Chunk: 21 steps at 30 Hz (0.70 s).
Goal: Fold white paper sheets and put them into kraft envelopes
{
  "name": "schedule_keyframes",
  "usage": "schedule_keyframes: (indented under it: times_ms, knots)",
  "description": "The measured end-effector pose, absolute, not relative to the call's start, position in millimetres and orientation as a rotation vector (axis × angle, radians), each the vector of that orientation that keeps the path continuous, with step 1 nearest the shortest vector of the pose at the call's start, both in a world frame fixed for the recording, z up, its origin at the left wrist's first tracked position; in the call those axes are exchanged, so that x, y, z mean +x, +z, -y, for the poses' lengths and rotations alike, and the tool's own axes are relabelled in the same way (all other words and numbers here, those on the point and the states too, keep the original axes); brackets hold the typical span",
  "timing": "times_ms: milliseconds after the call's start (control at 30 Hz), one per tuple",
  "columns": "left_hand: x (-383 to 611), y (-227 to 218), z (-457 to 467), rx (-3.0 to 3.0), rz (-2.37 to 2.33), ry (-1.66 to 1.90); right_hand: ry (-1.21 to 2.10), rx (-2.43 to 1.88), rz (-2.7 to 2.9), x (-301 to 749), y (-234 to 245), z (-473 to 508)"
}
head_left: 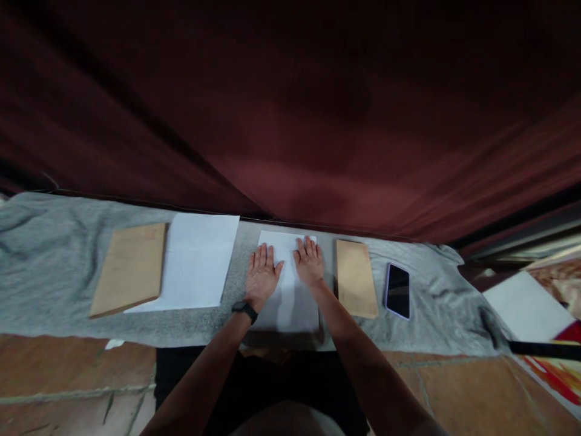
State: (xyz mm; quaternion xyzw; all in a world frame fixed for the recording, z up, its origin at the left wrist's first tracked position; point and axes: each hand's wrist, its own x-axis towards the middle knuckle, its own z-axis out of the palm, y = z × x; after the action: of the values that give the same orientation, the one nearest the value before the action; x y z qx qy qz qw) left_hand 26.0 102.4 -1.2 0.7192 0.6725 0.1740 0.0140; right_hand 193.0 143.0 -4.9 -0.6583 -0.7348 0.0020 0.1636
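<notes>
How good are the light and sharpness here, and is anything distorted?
Head view: dim, warm light; the red curtain looks smeared; left hand and right hand shade the white sheet; wide-lens distortion bends the grey cloth at its edges.

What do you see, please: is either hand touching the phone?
No, the left hand and right hand lie flat on the white sheet, while the phone lies apart beyond the brown envelope.

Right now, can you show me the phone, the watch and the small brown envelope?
phone (397,290): head view, middle of its dark screen.
watch (245,310): head view, black band on the wrist.
small brown envelope (356,277): head view, middle of its face.
</notes>
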Motion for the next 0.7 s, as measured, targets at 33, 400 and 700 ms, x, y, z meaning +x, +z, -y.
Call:
schedule_keyframes:
  times_ms: [33, 400, 700]
  knots:
    - [24.5, -0.4, -101.3, 2.256, -2.083, 0.537, 0.003, -1.876, 2.095, 193.2, -5.3, -144.2]
    - [20.1, 5.7, -96.7, 2.330, -2.030, 0.478, 0.022, -1.907, 2.136, 193.0, -3.7, -142.7]
    - [19.5, 3.0, -97.5, 2.325, -2.011, 0.501, 0.048, -1.901, 2.144, 193.1, 2.9, -139.1]
